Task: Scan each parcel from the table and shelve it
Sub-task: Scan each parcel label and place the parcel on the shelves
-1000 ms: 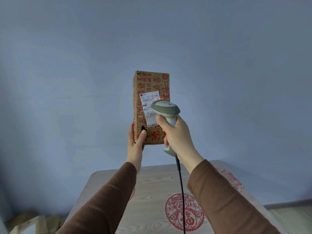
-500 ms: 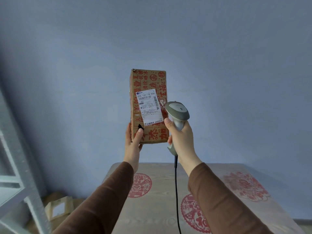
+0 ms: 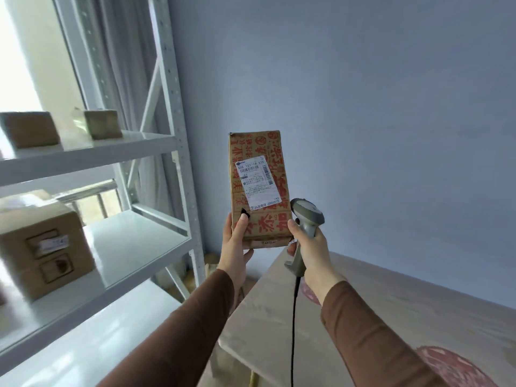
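Left hand (image 3: 236,247) clamped on upright parcel (image 3: 258,188) held between shelf (image 3: 139,241) and bench (image 3: 391,317), right hand (image 3: 307,247) closed round scanner (image 3: 305,219); best carry it level onto bare shelf space, label facing out.

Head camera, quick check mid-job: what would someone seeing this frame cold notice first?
First, the tall cardboard parcel with red print and a white shipping label, held upright at centre frame by the left hand against the blue wall. Just right of it, the right hand grips a grey corded scanner. At left stands a white metal shelf unit already holding several cardboard boxes.
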A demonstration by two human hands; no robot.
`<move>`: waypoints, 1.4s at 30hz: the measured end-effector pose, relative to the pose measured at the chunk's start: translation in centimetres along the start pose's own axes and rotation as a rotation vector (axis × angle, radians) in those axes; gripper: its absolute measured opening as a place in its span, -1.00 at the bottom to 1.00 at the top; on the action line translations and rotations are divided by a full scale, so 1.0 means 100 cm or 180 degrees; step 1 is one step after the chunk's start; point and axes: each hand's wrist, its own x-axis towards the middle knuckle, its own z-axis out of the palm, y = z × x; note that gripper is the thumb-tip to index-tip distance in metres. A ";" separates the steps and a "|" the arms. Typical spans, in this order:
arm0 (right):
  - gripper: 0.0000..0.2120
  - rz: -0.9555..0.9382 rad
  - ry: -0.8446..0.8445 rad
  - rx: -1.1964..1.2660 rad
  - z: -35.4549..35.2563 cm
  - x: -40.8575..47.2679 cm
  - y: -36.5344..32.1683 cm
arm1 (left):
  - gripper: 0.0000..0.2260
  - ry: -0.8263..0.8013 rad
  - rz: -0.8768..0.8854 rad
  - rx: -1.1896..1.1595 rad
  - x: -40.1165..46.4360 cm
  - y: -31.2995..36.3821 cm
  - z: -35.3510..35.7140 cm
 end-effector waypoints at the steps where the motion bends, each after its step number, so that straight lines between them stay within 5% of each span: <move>1: -0.76 0.0118 -0.0073 -0.0047 0.016 0.001 0.011 | -0.46 0.0118 -0.0056 -0.0025 0.001 0.001 -0.019; 9: -0.72 0.0708 -0.0716 -0.0294 0.157 0.013 0.104 | -0.44 0.0933 -0.0397 0.0022 0.020 0.015 -0.173; 17: -0.68 0.0957 -0.0915 -0.0365 0.265 0.035 0.166 | -0.49 0.1178 -0.0423 0.0414 0.055 0.030 -0.287; 26: -0.46 0.1189 -0.1258 -0.0221 0.359 0.099 0.190 | -0.47 0.1370 -0.0605 0.0011 0.130 0.045 -0.348; 42: -0.65 0.1870 -0.1520 -0.0294 0.486 0.222 0.268 | -0.29 0.2250 -0.0784 -0.0100 0.260 0.035 -0.428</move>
